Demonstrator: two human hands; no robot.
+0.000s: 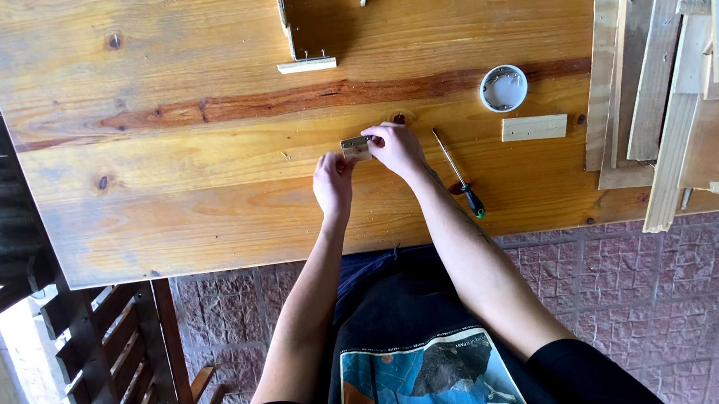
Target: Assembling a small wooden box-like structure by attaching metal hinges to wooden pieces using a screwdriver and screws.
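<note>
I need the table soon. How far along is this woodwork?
Done: a partly built wooden frame lies at the table's far edge. In hand: both hands, left hand and right hand, hold a small wooden piece. Left: the screwdriver, a loose wooden block and stacked slats lie unused.

Both hands — small metal hinge

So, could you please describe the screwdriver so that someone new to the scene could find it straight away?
Start at the wooden table and find the right hand near its front edge. Just right of that hand lies the screwdriver, slanting toward the table's edge. Unlike the pale wood block and white round tub nearby, it is thin, with a metal shaft and a dark handle.
</note>
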